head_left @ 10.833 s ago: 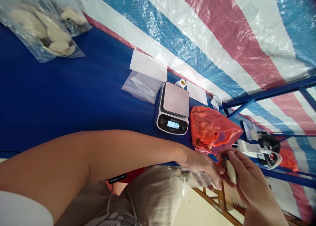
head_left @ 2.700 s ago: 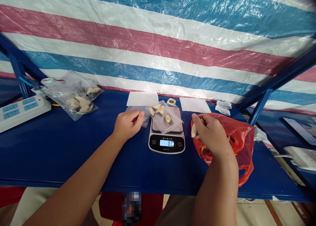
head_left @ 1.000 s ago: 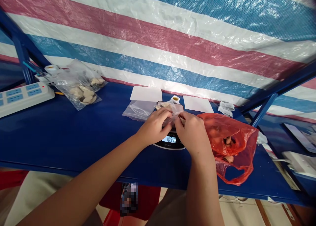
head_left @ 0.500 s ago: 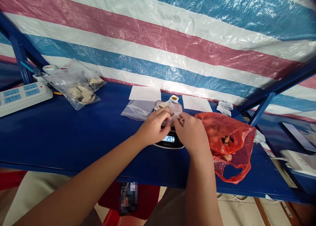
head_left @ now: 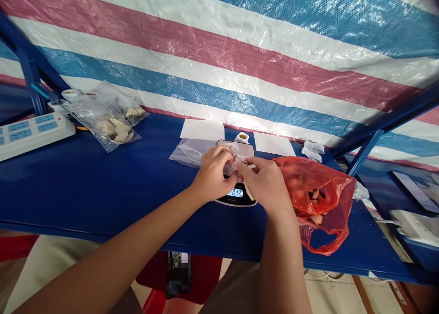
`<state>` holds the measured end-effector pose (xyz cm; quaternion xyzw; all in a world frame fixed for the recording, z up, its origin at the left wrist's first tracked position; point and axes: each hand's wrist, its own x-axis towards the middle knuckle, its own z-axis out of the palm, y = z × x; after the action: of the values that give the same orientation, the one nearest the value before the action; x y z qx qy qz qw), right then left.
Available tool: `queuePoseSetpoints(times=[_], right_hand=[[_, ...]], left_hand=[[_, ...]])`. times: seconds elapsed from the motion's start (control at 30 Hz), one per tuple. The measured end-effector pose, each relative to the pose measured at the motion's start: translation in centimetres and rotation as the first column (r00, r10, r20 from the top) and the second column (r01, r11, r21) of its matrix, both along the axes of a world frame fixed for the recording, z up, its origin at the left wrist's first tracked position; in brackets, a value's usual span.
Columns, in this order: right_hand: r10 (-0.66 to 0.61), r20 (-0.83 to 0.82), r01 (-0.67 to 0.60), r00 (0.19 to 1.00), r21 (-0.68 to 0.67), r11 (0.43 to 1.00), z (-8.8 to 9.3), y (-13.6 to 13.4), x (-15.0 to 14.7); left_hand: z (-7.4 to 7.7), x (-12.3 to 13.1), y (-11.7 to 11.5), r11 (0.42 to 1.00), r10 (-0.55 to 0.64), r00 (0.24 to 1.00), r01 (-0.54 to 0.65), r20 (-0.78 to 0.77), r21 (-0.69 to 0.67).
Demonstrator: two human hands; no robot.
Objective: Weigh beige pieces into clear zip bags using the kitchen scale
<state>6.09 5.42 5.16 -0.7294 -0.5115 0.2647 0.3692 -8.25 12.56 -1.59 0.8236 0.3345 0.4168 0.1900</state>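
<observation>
The landmark is the digital kitchen scale (head_left: 236, 192), which stands on the blue table (head_left: 103, 186) near its front edge. Its lit display faces the person; the digits are too small to read with certainty.

Left hand (head_left: 213, 174): positioned directly above the scale platform, on its left side. The fingers are closed in a pinch on the small clear plastic bag (head_left: 236, 160). Right hand (head_left: 265, 183): positioned above the right side of the scale, fingers likewise pinched together on the same bag. Both hands meet at the bag, fingertips almost touching. The bag is held just over the scale platform; whether it rests on the platform or is lifted clear cannot be told. Pale pieces show through the film, mostly hidden by the fingers.

Right of the scale, just beside the right hand, lies a red plastic bag (head_left: 325, 199), open and crumpled, with pale pieces visible inside. Left of the scale, behind the left hand, lies a flat stack of empty clear bags (head_left: 187, 151). Behind the scale sit a white paper sheet (head_left: 202, 129), a second sheet (head_left: 274, 144) and a small white jar (head_left: 243, 137). Far left of the scale lie filled clear bags (head_left: 109, 121) and a white power strip (head_left: 34, 133). A striped tarpaulin (head_left: 240, 53) hangs behind the table.
</observation>
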Motion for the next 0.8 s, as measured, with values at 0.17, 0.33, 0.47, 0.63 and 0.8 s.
queuePoseSetpoints(times=[0.17,0.33,0.47,0.63,0.8], right_hand=[[-0.014,0.013,0.014,1.0,-0.001,1.0,0.0,0.1,-0.2],[-0.042,0.039,0.043,0.998,-0.005,0.999,0.3,0.0,-0.6],[-0.073,0.071,0.075,0.995,-0.024,0.997,0.1,0.2,-0.2],[0.026,0.007,-0.025,1.0,-0.143,0.989,1.9,-1.7,1.7],[-0.208,0.212,0.25,0.955,-0.194,0.949,4.4,-7.1,5.9]], left_hand=[[0.1,0.3,-0.1,0.997,0.028,0.999,-0.031,-0.04,-0.07],[0.5,0.3,-0.3,0.988,0.07,0.994,-0.081,-0.085,-0.131],[0.4,0.2,-0.3,0.991,0.087,0.995,-0.092,-0.056,-0.099],[0.0,0.1,0.1,0.996,0.078,0.997,-0.078,-0.005,-0.038],[-0.1,-0.1,0.2,0.996,0.019,0.999,-0.022,0.037,0.081]])
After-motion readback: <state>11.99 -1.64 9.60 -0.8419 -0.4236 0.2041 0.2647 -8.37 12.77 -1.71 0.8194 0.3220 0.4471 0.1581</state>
